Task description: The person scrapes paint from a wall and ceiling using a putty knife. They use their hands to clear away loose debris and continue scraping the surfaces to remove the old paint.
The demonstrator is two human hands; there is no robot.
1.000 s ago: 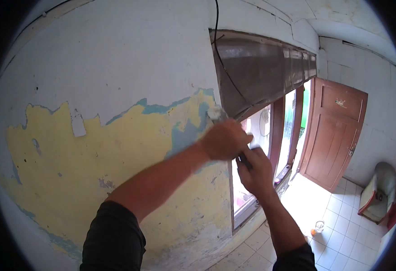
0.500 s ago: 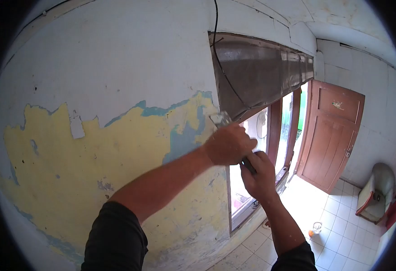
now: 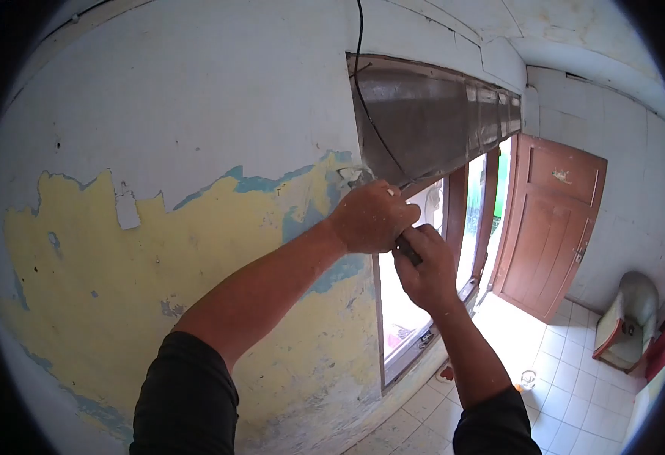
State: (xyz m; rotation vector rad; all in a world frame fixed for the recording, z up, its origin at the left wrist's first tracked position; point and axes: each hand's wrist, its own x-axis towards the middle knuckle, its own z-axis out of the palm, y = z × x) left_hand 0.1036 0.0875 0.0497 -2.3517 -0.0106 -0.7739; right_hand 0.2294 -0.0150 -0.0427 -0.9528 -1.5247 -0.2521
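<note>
Scraper [image 3: 363, 180]: up and a little left since the frame half a second ago, my left grip [image 3: 370, 218] and right grip [image 3: 428, 273] travelling with it; the door [image 3: 552, 216] slides slightly left too, so the head camera turns a touch.
Blade [image 3: 350, 177]: centre of the frame, at the wall [image 3: 294, 371] beside the window [image 3: 399, 326]; from where I sit, I cannot tell if it touches.
Left grip: closed around the scraper just behind the blade, likely so I can steer and press its edge.
Right grip: wrapped round the dark handle [image 3: 409, 252] lower down, presumably to push from behind and resist twisting.
Paint: yellow patch [image 3: 188, 258] across the middle left, blue patches [image 3: 253, 183] along its ragged top and near the blade, white coat [image 3: 218, 83] above.
Window: right of centre; a dark sheet [image 3: 431, 114] covers its top, perhaps gathered there to leave the lower panes for daylight.
Door: right side of the frame, apparently ajar, which probably helps light the room.
Armchair [image 3: 639, 311]: lower right on the tiled floor [image 3: 575, 394], well apart from both grips, I guess to spare it flakes.
</note>
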